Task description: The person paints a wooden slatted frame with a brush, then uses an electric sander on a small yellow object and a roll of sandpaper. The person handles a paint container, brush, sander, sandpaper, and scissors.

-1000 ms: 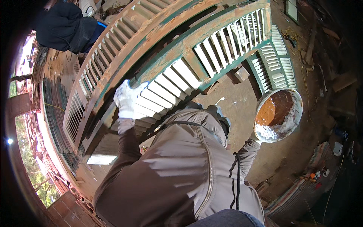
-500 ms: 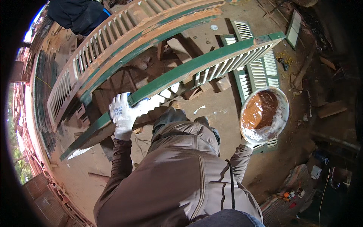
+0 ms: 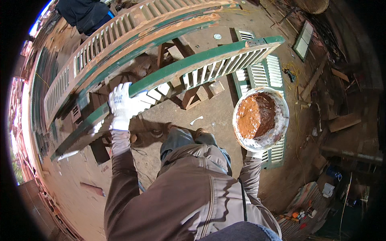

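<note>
My left hand (image 3: pixel 120 103), in a white work glove, is closed around the upper edge of a green louvered shutter (image 3: pixel 181 66). This shutter stands on its long edge in front of me, its slats pale and bare wood showing along its side. Off to the right, my right hand (image 3: pixel 254 154) holds up a bucket (image 3: pixel 282 130) from its near side; most of its fingers are hidden under the bucket. Whitish smears coat the bucket's inner wall. Inside is a wet, lumpy reddish-brown mixture (image 3: pixel 252 116).
More louvered shutters (image 3: pixel 136 50) stand on edge beyond mine, partly stripped to wood. Another green shutter (image 3: pixel 261 74) lies on the floor behind the bucket. Wooden supports (image 3: pixel 197 96) stand below the held shutter. A dark-clothed person (image 3: pixel 84 16) is at the far left.
The whole view has shifted left a little. The mixture's surface, smooth and shiny before, now looks lumpier, and the bucket shows more of its inside. Both hands keep their holds.
</note>
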